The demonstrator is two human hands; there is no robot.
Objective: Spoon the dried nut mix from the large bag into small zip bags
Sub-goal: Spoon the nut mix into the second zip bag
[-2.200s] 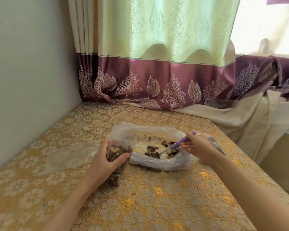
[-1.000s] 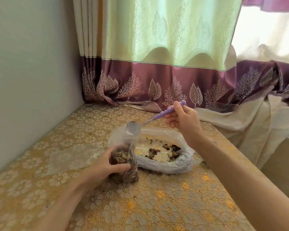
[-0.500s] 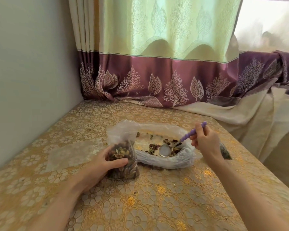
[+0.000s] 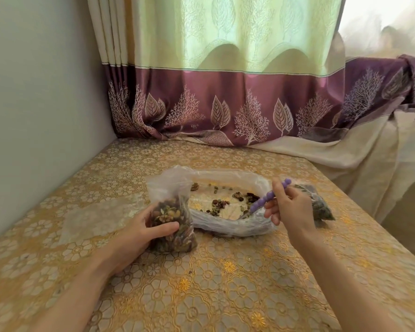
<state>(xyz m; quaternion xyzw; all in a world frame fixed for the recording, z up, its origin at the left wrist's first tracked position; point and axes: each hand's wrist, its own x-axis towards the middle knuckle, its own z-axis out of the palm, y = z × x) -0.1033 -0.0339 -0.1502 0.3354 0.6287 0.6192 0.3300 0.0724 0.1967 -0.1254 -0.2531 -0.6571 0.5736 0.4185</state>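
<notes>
While your left hand [image 4: 139, 230] grips the small bag [image 4: 171, 212] upright, your right hand [image 4: 289, 207] pinches the spoon [image 4: 265, 200] — its bowl dips left into the large bag [image 4: 228, 202], just beside.

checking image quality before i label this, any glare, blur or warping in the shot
Head view: the window top right is blown out white; the wide lens bows the wall and curtain; forearms near the bottom edge look soft; the small zip bag stays sharp.
</notes>
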